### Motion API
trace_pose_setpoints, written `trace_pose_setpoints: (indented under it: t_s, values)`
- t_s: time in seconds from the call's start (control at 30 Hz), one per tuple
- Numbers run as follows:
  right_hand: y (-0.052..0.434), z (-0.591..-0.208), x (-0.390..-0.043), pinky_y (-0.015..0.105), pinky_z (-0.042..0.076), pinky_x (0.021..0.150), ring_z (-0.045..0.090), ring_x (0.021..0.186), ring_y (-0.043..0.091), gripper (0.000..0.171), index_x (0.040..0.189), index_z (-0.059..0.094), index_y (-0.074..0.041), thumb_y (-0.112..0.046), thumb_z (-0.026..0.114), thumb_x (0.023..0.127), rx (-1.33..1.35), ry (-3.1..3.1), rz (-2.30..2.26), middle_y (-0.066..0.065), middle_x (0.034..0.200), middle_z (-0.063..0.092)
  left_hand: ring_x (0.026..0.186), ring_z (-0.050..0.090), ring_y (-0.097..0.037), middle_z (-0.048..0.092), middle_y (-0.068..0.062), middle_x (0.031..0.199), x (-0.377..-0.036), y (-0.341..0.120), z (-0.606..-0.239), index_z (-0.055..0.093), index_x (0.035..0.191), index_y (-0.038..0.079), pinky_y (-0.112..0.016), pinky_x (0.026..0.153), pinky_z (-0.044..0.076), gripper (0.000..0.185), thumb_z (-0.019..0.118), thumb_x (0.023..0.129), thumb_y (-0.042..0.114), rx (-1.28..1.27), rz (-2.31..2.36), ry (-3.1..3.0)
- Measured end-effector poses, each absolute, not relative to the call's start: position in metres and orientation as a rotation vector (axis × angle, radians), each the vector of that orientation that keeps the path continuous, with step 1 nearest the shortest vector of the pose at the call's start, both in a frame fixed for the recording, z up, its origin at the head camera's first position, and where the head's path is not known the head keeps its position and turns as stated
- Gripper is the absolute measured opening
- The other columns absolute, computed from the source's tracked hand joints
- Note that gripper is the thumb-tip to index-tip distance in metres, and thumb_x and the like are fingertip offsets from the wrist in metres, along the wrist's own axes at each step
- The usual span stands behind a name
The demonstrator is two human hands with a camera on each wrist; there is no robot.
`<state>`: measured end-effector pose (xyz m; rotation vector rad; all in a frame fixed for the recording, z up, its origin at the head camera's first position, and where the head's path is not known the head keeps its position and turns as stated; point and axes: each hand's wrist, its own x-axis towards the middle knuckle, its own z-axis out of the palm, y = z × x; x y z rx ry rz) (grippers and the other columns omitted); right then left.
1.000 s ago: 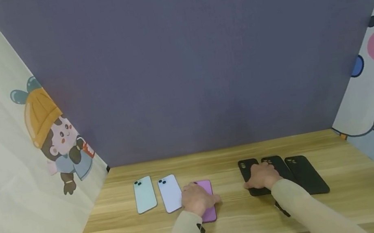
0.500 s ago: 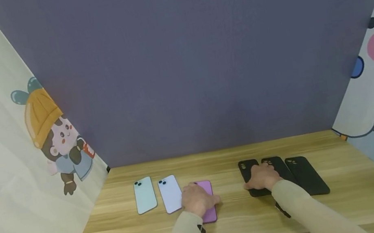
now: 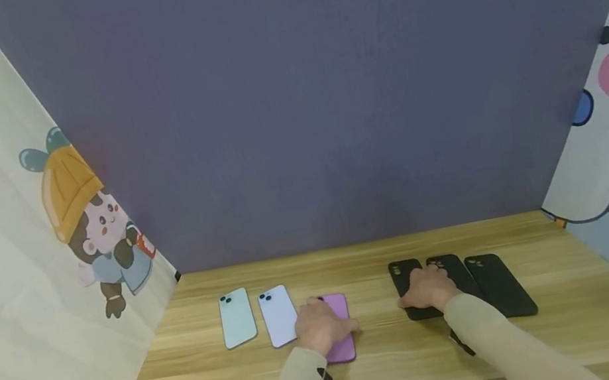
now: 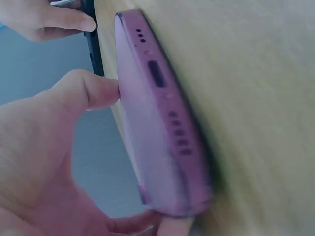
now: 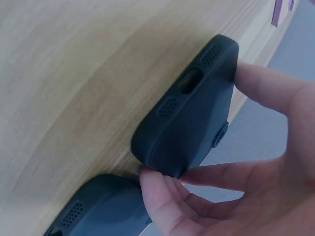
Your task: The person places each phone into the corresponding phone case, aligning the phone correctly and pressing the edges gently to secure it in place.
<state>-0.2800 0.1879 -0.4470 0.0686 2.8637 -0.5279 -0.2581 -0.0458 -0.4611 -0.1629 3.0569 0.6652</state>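
Note:
My left hand (image 3: 320,327) grips a purple phone (image 4: 152,123) by its long edges, thumb on one side and fingers on the other. In the left wrist view the phone's bottom end, with charging port and speaker holes, faces the camera. My right hand (image 3: 430,290) holds the leftmost black phone case (image 5: 192,118) across its width between thumb and fingers. Its port cutout shows in the right wrist view. Right beside those fingers lies a second black phone case (image 3: 460,275), partly covered by the hand in the head view.
A mint phone (image 3: 237,319) and a pale lilac phone (image 3: 278,315) lie back up at the left. A third black phone case (image 3: 500,285) lies at the right. Behind the wooden table (image 3: 395,370) stands a dark panel (image 3: 304,116), with printed cloths at both sides.

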Motion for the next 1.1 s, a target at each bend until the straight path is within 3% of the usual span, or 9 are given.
trace_pose_setpoints:
  t_s: [0.33,0.67,0.83,1.1]
  values:
    - [0.191,-0.452,-0.280,0.070,0.042,0.093,0.036,0.126,0.067,0.070,0.130,0.059,0.011,-0.040,0.079,0.086,0.065,2.879,-0.570,0.051,0.139,0.034,0.075,0.056,-0.030,0.054,-0.020,0.090,-0.261,-0.052,-0.462,0.049,0.111,-0.007,-0.046,0.066,0.052,0.088,0.097,0.057,0.042,-0.143,0.880,3.015]
    - [0.192,-0.454,-0.277,0.074,0.038,0.097,0.025,0.132,0.070,0.069,0.129,0.061,0.011,-0.038,0.079,0.084,0.051,2.895,-0.620,0.052,0.144,0.027,0.080,0.060,-0.035,0.059,-0.021,0.090,-0.262,-0.061,-0.460,0.053,0.115,-0.013,-0.049,0.069,0.055,0.085,0.098,0.060,0.034,-0.134,0.993,2.916]
    - [0.190,-0.455,-0.275,0.071,0.042,0.093,0.031,0.129,0.069,0.059,0.118,0.067,0.008,-0.037,0.080,0.083,0.022,2.909,-0.619,0.051,0.143,0.030,0.078,0.062,-0.034,0.060,-0.020,0.087,-0.262,-0.066,-0.455,0.056,0.113,-0.014,-0.047,0.069,0.056,0.071,0.094,0.067,0.026,-0.099,1.024,2.860]
    - [0.189,-0.455,-0.270,0.064,0.048,0.083,0.043,0.121,0.061,0.041,0.097,0.072,0.000,-0.037,0.081,0.080,0.012,2.928,-0.616,0.047,0.139,0.037,0.069,0.060,-0.024,0.061,-0.013,0.083,-0.259,-0.073,-0.449,0.061,0.099,-0.007,-0.033,0.060,0.054,0.030,0.080,0.078,0.003,-0.095,1.318,2.629]
